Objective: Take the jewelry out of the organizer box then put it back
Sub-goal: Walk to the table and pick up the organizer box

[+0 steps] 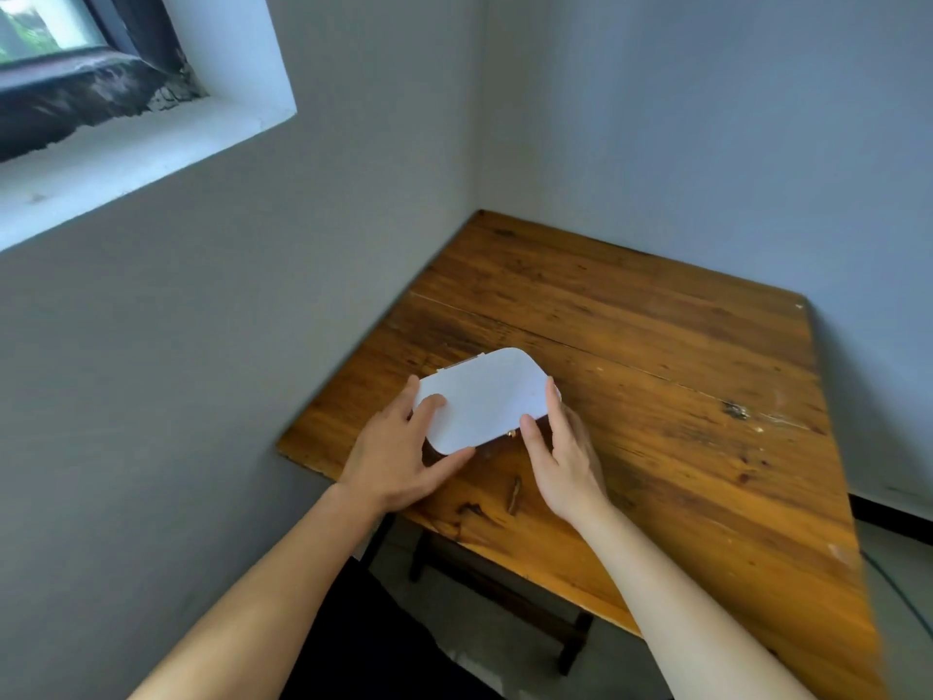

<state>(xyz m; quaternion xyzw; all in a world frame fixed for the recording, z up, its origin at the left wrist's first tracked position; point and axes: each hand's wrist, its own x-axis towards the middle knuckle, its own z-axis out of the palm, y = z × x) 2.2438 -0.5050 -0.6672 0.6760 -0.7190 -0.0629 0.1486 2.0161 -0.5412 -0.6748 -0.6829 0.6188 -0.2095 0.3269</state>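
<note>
A white organizer box (pixel 484 394) with rounded corners lies shut on the wooden table (pixel 656 396), with a small gold clasp at its near edge. My left hand (pixel 399 452) grips its left end, thumb along the near edge and fingers on the lid. On the box's right end rests my right hand (pixel 560 452), fingers up along the side. No jewelry is in sight; the inside of the box is hidden.
The table stands in a corner between two grey walls (pixel 252 371). A window with a white sill (pixel 126 144) is up on the left. A wooden stool frame (pixel 505 593) shows under the table's near edge.
</note>
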